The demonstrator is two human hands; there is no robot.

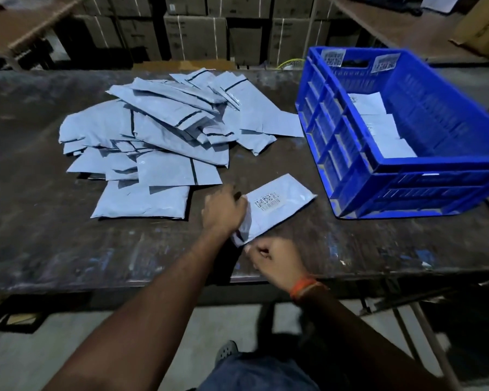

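Head view: fingers of my left hand [223, 211] and right hand [277, 262] grip the labelled mailer [280, 207] at six o'clock, so I would carry it flat to the crate [333, 136] at two o'clock.

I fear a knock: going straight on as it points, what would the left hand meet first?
The left hand, holding the labelled packet, would likely reach the right edge of the grey packet pile first, across bare table, beside the blue crate; depth is unclear.
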